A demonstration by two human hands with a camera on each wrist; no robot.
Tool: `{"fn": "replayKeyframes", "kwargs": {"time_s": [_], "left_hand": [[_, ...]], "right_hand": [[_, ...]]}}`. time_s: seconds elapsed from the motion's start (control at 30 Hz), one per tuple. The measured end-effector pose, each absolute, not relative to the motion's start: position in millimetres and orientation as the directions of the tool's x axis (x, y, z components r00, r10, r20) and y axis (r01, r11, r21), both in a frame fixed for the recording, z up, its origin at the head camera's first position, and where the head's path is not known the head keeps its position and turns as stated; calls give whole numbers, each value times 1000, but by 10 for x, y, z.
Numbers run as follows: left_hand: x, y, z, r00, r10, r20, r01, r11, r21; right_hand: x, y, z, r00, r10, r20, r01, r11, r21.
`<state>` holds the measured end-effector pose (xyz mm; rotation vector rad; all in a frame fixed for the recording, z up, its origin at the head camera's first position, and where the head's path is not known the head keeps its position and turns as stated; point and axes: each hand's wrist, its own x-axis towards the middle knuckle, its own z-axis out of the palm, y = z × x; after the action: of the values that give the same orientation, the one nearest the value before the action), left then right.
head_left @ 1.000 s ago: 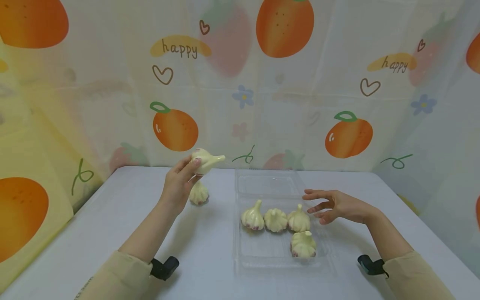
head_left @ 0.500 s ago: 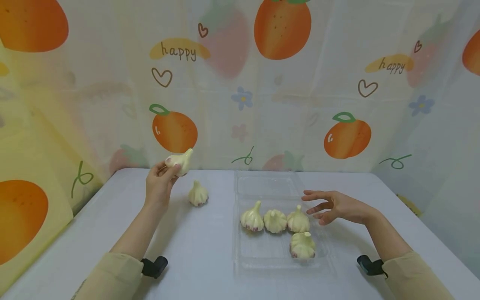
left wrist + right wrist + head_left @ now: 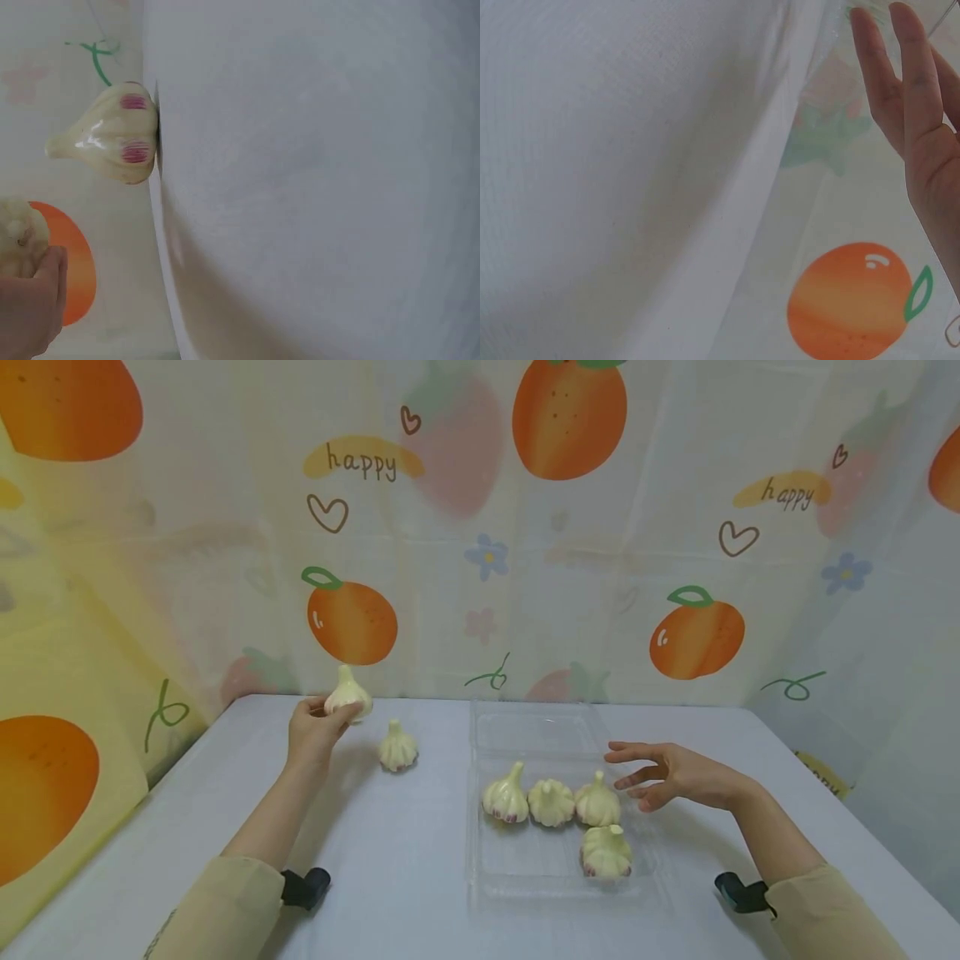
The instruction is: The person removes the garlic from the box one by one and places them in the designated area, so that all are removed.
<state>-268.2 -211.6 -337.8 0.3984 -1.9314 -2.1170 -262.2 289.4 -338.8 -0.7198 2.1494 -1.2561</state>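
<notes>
My left hand (image 3: 313, 735) pinches a pale garlic bulb (image 3: 348, 695) between thumb and fingers, stem up, above the far left of the table. Part of that bulb shows at the left edge of the left wrist view. A second garlic bulb (image 3: 397, 747) with purple streaks stands on the table, just right of the left hand. Several bulbs sit in a clear plastic box (image 3: 525, 883): three in a row, among them one at the left (image 3: 506, 793), and one in front at the right (image 3: 607, 852). Beside the box's right side hovers my right hand (image 3: 678, 775), fingers relaxed and holding nothing.
The clear lid (image 3: 536, 728) lies opened out behind the box. A white cloth covers the table (image 3: 420, 877). A fruit-printed curtain (image 3: 555, 610) hangs right behind its far edge and around the sides.
My left hand has moved left with the garlic bulb, then lowered slightly. The bulb's stem has turned from pointing right to pointing up. My right hand stays in place.
</notes>
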Motion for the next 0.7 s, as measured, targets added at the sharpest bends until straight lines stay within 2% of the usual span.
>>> {"fn": "replayKeyframes", "kwargs": {"time_s": [0.27,0.5,0.7], "left_hand": [[-2717,-2220,-3494,-946,-309,-100,-174,220,960],[-2668,-2265,-3561,-969,-221,-112,-193,389,901],[-2699,-2255,-3602,-970,-233,-75,-190,521,832]], "right_hand": [[-2628,2898,-3400,-710,-680,-182,-178,424,-888],[-2632,2899,-3401,-711,-679,-185,-178,428,-886],[-2641,2906,-3411,-709,-681,-183,-176,422,-889]]}}
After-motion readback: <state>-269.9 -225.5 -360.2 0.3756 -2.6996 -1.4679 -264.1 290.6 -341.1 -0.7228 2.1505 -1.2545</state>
